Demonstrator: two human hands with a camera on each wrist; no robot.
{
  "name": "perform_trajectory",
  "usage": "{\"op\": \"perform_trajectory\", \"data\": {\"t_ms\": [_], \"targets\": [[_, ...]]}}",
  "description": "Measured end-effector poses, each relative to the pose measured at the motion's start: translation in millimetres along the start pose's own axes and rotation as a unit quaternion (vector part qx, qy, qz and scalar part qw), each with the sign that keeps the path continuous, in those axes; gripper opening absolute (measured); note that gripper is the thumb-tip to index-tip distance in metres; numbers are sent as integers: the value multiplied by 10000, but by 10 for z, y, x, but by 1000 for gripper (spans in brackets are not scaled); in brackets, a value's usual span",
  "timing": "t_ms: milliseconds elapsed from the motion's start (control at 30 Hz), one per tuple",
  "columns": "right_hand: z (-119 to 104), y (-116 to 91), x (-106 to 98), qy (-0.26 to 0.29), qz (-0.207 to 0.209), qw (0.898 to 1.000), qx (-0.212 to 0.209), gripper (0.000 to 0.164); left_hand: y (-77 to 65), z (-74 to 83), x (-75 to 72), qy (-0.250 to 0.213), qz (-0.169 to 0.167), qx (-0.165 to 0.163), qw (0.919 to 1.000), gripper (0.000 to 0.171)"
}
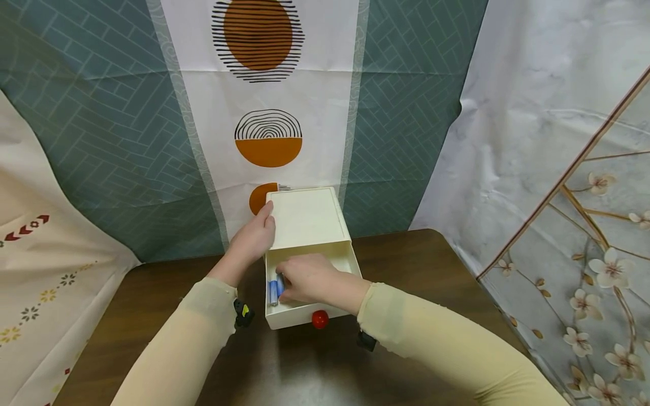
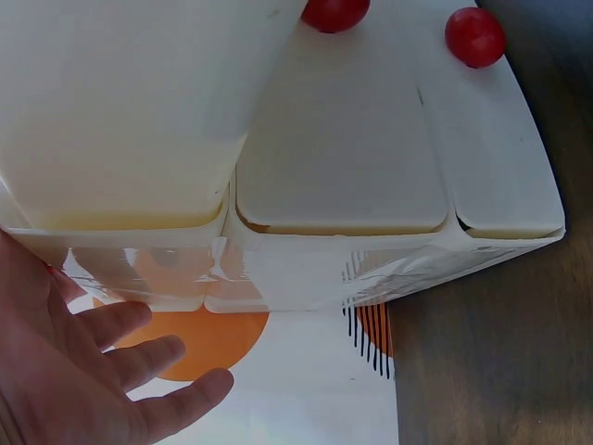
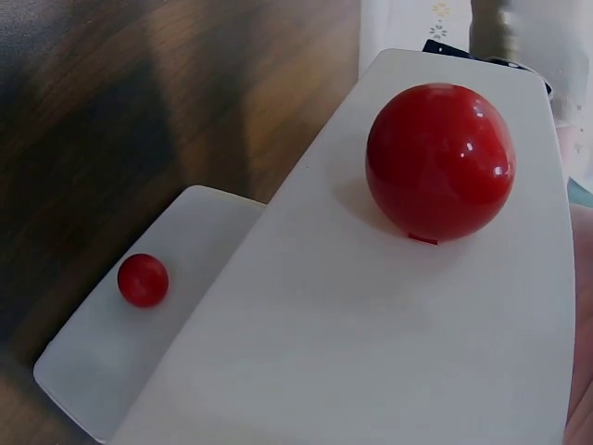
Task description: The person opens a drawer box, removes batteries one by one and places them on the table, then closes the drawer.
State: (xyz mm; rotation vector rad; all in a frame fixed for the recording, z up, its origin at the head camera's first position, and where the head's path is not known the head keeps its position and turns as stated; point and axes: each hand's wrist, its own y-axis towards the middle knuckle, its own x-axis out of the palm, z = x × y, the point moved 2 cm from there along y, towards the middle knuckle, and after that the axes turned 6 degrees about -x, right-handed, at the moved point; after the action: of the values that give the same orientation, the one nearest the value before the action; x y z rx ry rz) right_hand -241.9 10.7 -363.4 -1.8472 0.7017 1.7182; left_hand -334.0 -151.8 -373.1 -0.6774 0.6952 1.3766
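A small white drawer cabinet [image 1: 310, 217] stands on the table with its top drawer [image 1: 291, 320] pulled out. My left hand [image 1: 254, 234] rests against the cabinet's left side near the top; in the left wrist view its fingers [image 2: 148, 362] are spread and fairly straight. Reaching down into the drawer is my right hand [image 1: 312, 277], pinching a blue battery [image 1: 281, 283] near the left wall. Another blue battery [image 1: 273, 293] lies beside it. The fingertips are partly hidden. A glossy red knob [image 3: 440, 162] sits on the drawer front, with the right hand's edge [image 3: 582, 315] behind it.
Lower drawers are shut, with red knobs [image 2: 475, 37] on their fronts. The dark wooden table [image 1: 178, 316] extends around the cabinet. A patterned cloth [image 1: 325, 101] hangs close behind it, and floral cloths [image 1: 584, 270] hang at the sides.
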Motion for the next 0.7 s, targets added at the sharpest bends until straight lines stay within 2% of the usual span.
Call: {"op": "perform_trajectory", "data": {"t_ms": [700], "targets": [[56, -7, 35, 180, 132, 9997, -134, 23, 10, -12, 12, -10, 3, -40, 10000, 65]]}}
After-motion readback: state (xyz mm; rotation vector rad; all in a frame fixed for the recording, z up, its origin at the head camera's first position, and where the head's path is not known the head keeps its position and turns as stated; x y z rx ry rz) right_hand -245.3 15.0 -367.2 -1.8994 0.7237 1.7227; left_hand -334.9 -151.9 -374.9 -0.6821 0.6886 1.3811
